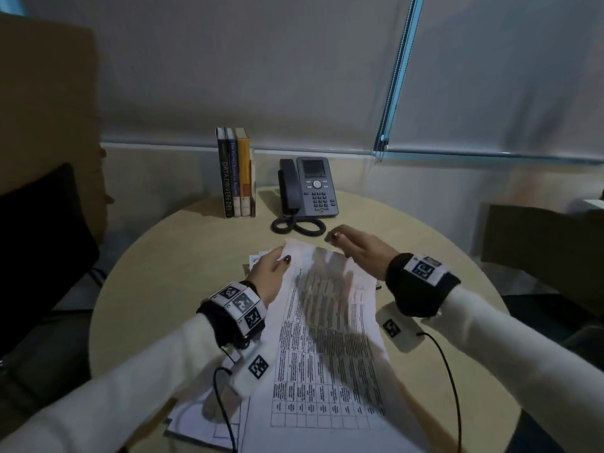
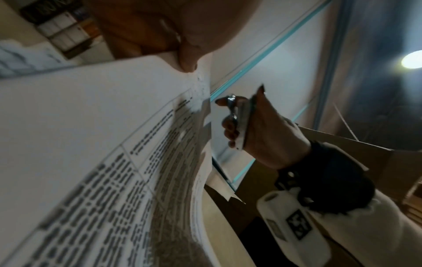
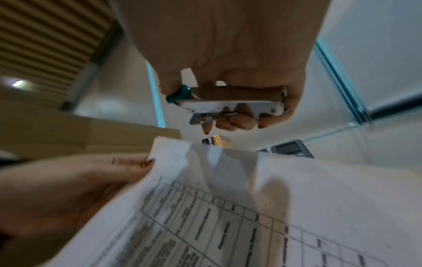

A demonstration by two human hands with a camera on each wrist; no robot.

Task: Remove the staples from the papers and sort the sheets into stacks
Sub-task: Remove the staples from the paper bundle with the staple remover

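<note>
Nearest the person, at six o'clock on the round table (image 1: 137,273), a printed sheet with a table grid (image 1: 327,338) lay lifted over other papers (image 1: 209,420). The left hand (image 1: 269,273), at nine o'clock of the sheet, pinched its far left corner between thumb and fingers. The right hand (image 1: 356,250), at one o'clock, hovered above the sheet, fingers curled round a staple remover (image 3: 230,106). Farther off, at twelve o'clock, stood a desk phone (image 1: 310,188) and upright books (image 1: 236,173).
</note>
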